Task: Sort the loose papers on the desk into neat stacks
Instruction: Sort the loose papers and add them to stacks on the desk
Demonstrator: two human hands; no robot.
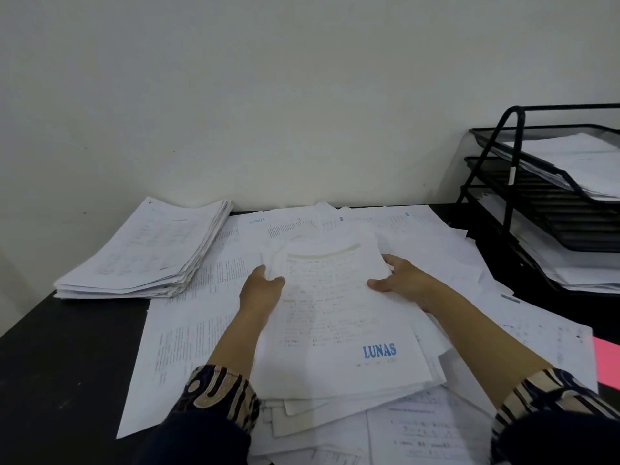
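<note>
At the far left of the black desk (50, 347) lies a finished stack (144, 253), its edges almost even, a little fanned on the right side. Right of it, many loose sheets (188, 330) cover the middle of the desk, overlapping in all directions.

The left hand (260, 292) holds the left edge of a bundle of papers (335, 313) in the middle of the desk, thumb on top and the other fingers hidden under the sheets. The top page carries the blue word LUNAS near its close right corner. The right hand (402, 280) grips the far right edge of the same bundle in the same way, thumb on top. The near end of the bundle seems to rest on the loose sheets below.

The bundle is light but soft, I think; it bends in the middle and the sheets slide easily on each other. It is better to hold it on both long sides, as now, and to knock the edges on the desk.

At the far right stands a black tray rack (496, 152) with more papers, and a pink sheet (607, 360) lies at the right edge.
</note>
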